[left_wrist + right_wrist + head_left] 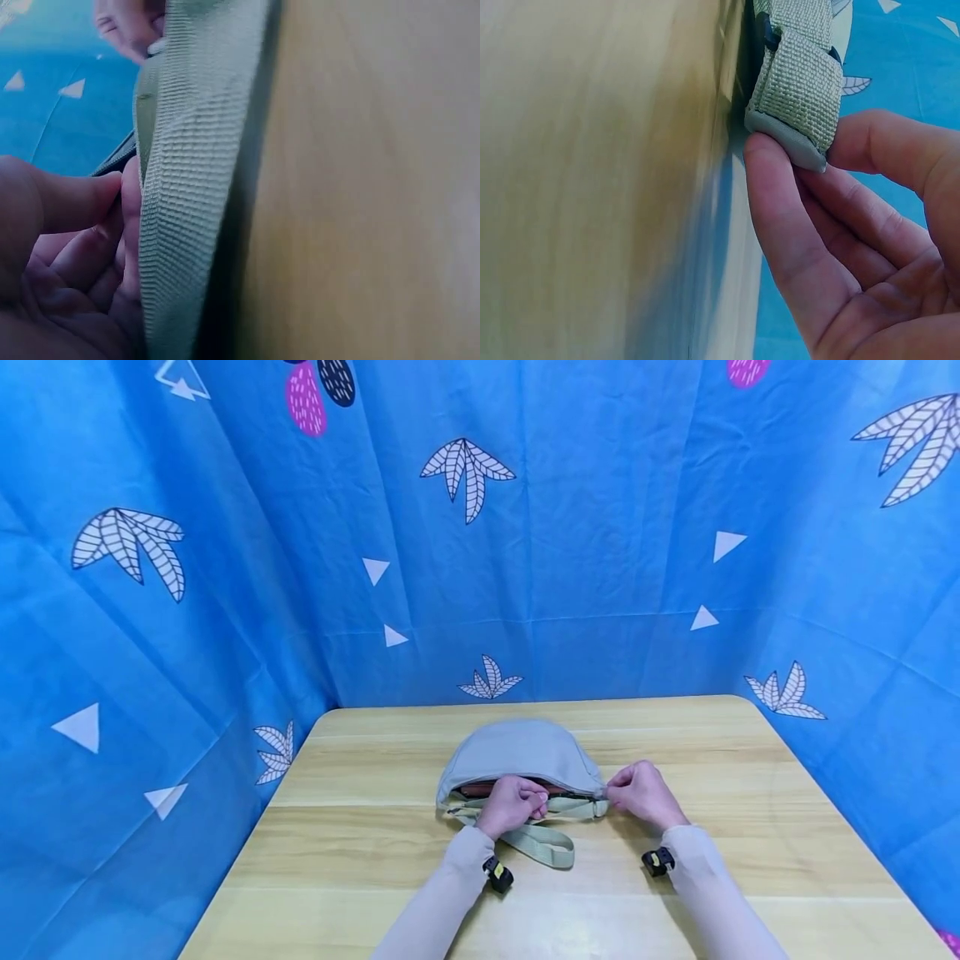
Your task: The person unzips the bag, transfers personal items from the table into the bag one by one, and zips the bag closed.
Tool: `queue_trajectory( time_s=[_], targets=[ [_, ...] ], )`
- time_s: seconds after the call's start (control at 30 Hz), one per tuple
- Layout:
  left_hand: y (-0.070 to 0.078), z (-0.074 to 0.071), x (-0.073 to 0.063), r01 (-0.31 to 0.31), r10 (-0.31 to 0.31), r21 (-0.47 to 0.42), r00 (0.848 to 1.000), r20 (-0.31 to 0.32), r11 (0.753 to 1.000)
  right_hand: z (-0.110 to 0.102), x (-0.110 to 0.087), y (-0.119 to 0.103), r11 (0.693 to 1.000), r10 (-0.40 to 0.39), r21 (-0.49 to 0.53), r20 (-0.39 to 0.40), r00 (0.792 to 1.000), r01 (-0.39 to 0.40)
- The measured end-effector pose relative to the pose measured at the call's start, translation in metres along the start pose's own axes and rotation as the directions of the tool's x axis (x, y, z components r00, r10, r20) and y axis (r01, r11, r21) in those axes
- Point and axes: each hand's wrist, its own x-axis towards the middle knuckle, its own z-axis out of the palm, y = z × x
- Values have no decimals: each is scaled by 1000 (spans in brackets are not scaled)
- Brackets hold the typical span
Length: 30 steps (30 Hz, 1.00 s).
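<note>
A pale grey-green sling bag (525,750) lies on the table with its zipped mouth partly open towards me, and something brown (478,790) shows inside. My left hand (513,803) is at the middle of the mouth, thumb and fingertip pinched together at the dark zip edge (124,150); the pinched part is mostly hidden. With thumb and fingers, my right hand (647,793) grips the bag's right end tab (784,139), where the strap joins. A woven green strap (191,150) runs along the bag's front, past the left hand.
A loop of the strap (553,850) lies on the wooden table (360,860) in front of the bag. Blue patterned cloth (600,543) hangs behind the table and along both sides. Each wrist carries a small black camera (498,875).
</note>
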Motion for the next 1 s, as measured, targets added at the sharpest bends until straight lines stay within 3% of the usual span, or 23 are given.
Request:
queue_trajectory(
  time_s=[0.07, 0.17, 0.23, 0.37, 0.57, 0.77, 0.9, 1.0],
  targets=[
    [4, 0, -1, -40, 38, 129, 999, 12, 991, 1, 1, 2, 1000, -2, -1, 2, 1000, 2],
    [10, 0, -2, -97, 88, 298, 995, 43, 950, 2, 1, 3, 1000, -12, -20, 7, 1000, 12],
    [14, 0, -1, -115, 95, 360, 993, 74, 926, 3, 1, 1, 999, -27, -38, -7, 1000, 27],
    [19, 2, 0, -119, 67, 417, 988, 136, 901, 8, 0, -3, 989, -104, -106, -50, 993, 99],
    [23, 4, 1, -140, 47, 457, 977, 209, 878, 21, -5, -13, 968, -147, -221, -107, 983, 121],
    [22, 2, 3, -147, 45, 430, 970, 238, 891, 26, -11, -22, 941, -131, -327, -97, 987, 92],
    [21, 1, 3, -135, 29, 393, 964, 264, 909, 26, -12, -23, 942, -132, -321, -75, 988, 102],
    [21, 2, 2, -131, 19, 396, 961, 276, 909, 27, -11, -22, 944, -152, -306, -68, 986, 124]
  ],
)
